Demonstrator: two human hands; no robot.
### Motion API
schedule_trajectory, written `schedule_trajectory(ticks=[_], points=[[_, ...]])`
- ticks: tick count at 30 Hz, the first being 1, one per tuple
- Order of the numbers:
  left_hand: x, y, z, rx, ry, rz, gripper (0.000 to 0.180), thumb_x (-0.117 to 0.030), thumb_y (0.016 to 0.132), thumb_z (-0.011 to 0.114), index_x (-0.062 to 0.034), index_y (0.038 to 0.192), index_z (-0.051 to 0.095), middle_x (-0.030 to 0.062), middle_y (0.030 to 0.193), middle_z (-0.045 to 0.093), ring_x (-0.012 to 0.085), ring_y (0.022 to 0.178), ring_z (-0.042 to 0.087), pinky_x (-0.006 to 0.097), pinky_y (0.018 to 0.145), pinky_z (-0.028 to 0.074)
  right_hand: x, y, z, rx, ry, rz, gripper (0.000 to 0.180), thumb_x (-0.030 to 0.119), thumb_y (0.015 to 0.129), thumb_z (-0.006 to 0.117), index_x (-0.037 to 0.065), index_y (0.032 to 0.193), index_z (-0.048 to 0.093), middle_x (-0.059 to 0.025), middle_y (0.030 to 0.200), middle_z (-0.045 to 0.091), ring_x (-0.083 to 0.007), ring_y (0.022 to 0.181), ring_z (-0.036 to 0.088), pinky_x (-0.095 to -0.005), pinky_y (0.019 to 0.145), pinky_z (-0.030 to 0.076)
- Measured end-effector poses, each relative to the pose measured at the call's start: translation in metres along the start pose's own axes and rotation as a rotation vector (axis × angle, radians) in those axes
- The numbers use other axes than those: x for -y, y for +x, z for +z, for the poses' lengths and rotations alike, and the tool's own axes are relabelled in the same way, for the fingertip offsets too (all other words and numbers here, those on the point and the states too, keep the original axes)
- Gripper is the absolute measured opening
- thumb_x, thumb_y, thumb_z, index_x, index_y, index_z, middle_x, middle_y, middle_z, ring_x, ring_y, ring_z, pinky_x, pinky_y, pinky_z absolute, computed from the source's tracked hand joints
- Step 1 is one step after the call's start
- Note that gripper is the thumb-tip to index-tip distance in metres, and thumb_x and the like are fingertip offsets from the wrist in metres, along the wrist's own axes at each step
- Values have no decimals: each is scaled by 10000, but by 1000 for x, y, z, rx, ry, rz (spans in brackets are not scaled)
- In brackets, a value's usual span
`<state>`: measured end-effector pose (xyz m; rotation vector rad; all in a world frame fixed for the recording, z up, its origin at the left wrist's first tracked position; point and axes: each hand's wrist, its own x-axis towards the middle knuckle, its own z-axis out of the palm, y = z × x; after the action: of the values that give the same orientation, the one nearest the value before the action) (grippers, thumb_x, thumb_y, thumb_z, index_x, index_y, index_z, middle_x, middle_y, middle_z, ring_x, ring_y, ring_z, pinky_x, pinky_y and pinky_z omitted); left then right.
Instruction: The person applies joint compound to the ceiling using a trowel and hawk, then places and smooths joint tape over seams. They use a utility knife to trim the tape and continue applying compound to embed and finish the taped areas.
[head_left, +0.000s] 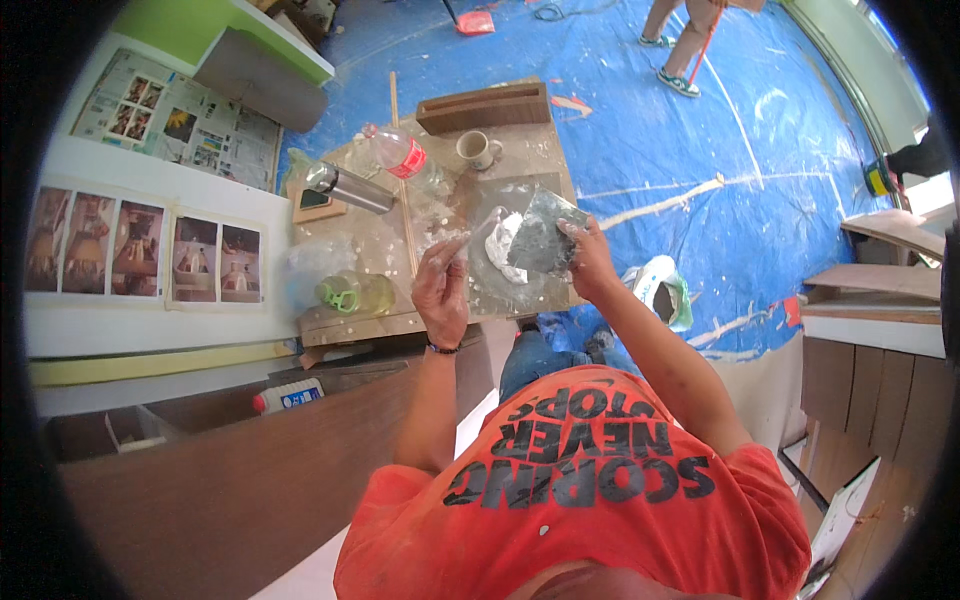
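Note:
My right hand (590, 258) grips the edge of a square, dark grey plate (547, 236) smeared with white. Beside its left edge is a lump of white paste (503, 252) over a grey board (487, 289) on the worktable (385, 325). My left hand (441, 292) is closed, its fingertips pinched together left of the paste. A thin, white-smeared piece appears at those fingertips; its kind cannot be made out. White residue marks the fingers of my left hand.
On the worktable stand a mug (479, 150), a red-labelled plastic bottle (400, 152), a metal flask (350, 187), a green-handled bottle (358, 293) and a brown wooden tray (484, 107). A white bag (655, 283) lies right of it. Another person (688, 50) stands on blue sheeting (640, 120).

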<state>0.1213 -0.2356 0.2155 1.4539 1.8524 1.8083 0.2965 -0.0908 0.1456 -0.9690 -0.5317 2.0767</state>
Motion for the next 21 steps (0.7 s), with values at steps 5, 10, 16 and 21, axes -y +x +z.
schedule_trajectory(ticks=[5,10,16,21], points=[[-35,2,12,-133,-50,153,300,86,939,633,4,1216,716,156,1172,695,235,1081,655,327,940,514,11,-2,26,62,8,-39,401,90,962,655,120,1333,507,-64,1164,661,-210,961,690,-417,796,608],[-59,-8,10,-104,-15,258,306,61,944,600,-10,1219,716,211,1232,688,324,1179,662,387,1022,511,20,-13,47,125,141,121,285,152,982,632,74,1251,584,-83,1109,693,-227,940,707,-407,805,611],[-71,-11,18,173,38,530,290,-61,948,545,-42,1163,738,221,1339,657,454,1293,596,499,1088,479,49,-38,63,297,297,301,275,305,1011,625,62,1134,665,-104,1058,734,-244,917,730,-428,838,604],[-58,-1,13,243,150,476,390,6,885,527,-59,1206,738,218,1359,645,467,1294,589,525,1112,459,80,-65,70,253,278,224,314,311,1017,638,41,1179,641,-132,1078,729,-255,921,734,-428,859,609]])
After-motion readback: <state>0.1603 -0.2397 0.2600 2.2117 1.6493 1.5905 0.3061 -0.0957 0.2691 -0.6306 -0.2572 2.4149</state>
